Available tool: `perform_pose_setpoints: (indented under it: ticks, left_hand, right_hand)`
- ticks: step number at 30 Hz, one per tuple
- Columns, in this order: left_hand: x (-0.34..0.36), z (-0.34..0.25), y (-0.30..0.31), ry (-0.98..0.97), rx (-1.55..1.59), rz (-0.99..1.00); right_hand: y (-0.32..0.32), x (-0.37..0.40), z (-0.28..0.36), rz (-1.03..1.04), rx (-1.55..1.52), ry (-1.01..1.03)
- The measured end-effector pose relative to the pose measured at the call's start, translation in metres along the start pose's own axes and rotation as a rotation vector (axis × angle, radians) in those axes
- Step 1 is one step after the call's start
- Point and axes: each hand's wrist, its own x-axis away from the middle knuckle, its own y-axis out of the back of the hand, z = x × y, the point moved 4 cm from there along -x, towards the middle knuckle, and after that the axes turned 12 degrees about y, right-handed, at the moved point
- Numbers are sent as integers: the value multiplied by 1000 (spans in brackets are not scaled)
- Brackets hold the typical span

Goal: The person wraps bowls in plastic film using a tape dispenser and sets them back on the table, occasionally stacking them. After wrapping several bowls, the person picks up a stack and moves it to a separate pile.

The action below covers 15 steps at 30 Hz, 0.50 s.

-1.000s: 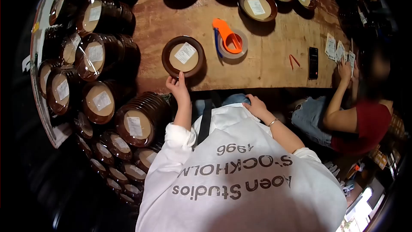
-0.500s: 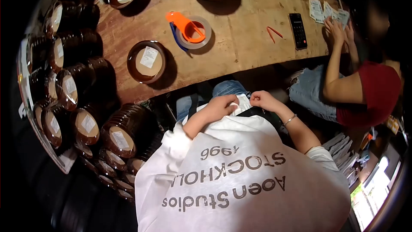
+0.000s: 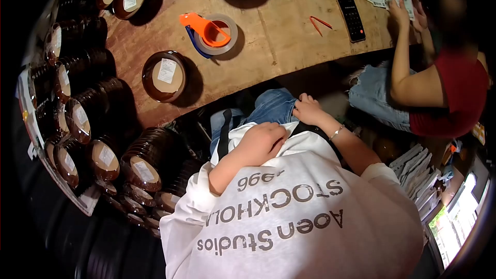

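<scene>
L hand (image 3: 263, 142) fisted on shirt hem (image 3: 240, 134); R hand (image 3: 308, 109) fingers bent on jeans (image 3: 271, 106), grip unclear. Prob. adjusting shirt; bowl (image 3: 164, 76) needs fwd reach.

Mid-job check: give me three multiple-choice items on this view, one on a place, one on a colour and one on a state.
1. Where does the phone lie?
A. on the table beside the red clip
B. on a bowl
C. in a hand

2. What colour is the tape dispenser?
A. green
B. orange
C. white

3. How is the left hand?
A. flat on the table
B. gripping a bowl
C. curled on the white shirt

Answers:
1. A, it lies flat on the wood just right of the clip.
2. B, its handle is bright orange over the tape roll.
3. C, the fist sits on the shirt, off the table.
</scene>
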Motion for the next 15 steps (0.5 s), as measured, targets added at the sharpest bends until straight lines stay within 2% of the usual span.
perform_pose_setpoints:
  ticks: [5,7,8,10,15]
  left_hand:
    - [-4,3,-3,-2,-7,-13]
    - [-3,3,-2,7,18,-2]
    - [-2,3,-1,0,31,6]
    - [0,3,0,-3,48,9]
    - [5,5,6,-4,41,-10]
  right_hand:
    - [-25,-31,-4,-112,-71,-51]
    - [-18,-25,-6,-280,-376,125]
    - [-14,-20,-11,-277,-374,131]
    - [18,2,3,-248,-260,460]
    - [56,29,20,-179,-350,505]
